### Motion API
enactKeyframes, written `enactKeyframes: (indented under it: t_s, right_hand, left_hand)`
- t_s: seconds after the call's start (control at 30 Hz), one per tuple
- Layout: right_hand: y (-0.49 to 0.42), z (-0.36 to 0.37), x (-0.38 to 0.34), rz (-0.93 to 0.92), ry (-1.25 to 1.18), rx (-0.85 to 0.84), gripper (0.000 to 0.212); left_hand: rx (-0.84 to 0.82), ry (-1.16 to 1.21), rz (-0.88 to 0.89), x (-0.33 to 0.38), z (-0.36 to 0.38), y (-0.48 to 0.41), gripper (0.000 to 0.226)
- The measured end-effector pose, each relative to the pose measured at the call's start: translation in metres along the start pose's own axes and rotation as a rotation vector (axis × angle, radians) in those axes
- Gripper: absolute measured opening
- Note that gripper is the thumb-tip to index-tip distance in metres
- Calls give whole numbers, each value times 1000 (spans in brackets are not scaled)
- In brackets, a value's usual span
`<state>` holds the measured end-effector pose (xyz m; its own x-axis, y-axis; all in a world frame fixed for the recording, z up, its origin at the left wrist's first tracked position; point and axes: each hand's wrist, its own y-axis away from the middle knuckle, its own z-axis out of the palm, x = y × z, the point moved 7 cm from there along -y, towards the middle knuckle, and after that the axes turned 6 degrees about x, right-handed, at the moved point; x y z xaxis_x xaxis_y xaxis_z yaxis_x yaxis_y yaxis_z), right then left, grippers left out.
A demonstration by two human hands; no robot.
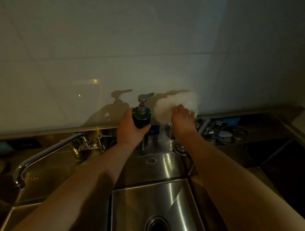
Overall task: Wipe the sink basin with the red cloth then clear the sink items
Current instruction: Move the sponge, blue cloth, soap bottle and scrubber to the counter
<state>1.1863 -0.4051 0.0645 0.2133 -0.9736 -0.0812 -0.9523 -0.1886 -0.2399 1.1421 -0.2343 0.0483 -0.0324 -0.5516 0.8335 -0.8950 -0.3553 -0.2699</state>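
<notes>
Head camera looks down my two forearms to the back of the sink, where the dark green pump bottle (pixel 141 117) stands upright just in front of the tiled wall (pixel 116 49). My left hand (pixel 130 130) is wrapped round its lower body, fingers behind and thumb across the front. I cannot tell whether its base rests on the steel ledge or hangs just above it.

Just right of the bottle's pump head, my right hand (pixel 183 121) clutches a white fluffy bundle (pixel 174 102), fingers dug into its lower edge. The bundle sits up against the wall, above the ledge. Whether it is cloth or sponge I cannot tell in this dim light.

Between the two hands, low on the ledge, a small blue item (pixel 154 130) shows. Below the hands lies the steel sink basin (pixel 160 197), with a small perforated strainer (pixel 151 160) on the upper step and a large round drain (pixel 157 228) near the bottom edge.

Off to the left a long chrome faucet (pixel 49 155) swings out over a neighbouring basin. To the right, more tap fittings (pixel 212 128) stand along the ledge. The bottle's shadow (pixel 120 98) falls on the wall to its left.
</notes>
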Motion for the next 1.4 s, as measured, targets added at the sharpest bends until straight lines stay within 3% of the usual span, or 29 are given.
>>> enactKeyframes:
  t_s: [0.3,0.53,0.67,0.77,0.9,1.03,1.4]
  right_hand:
    - [67,-16,-69,-45,-232,14,54]
    - [126,-3,-137,-48,-126,-116,54]
    - [165,1,-198,-154,-134,-182,48]
    - [197,-2,-245,-200,-232,-157,49]
    - [235,-8,-308,-227,-367,-110,33]
    - [264,-8,-355,-286,-323,-109,43]
    - [283,-3,-449,-426,-322,-126,40]
  left_hand:
    - [10,-2,-29,-12,-70,48,62]
    - [4,-15,-72,-54,-151,116,66]
    - [3,-1,-116,-82,-207,154,66]
    - [13,-12,-118,-100,-256,178,65]
    - [35,-30,-114,-124,-321,205,65]
    - [92,-73,-84,-143,-380,229,71]
    - [177,-173,-110,-190,-466,231,78]
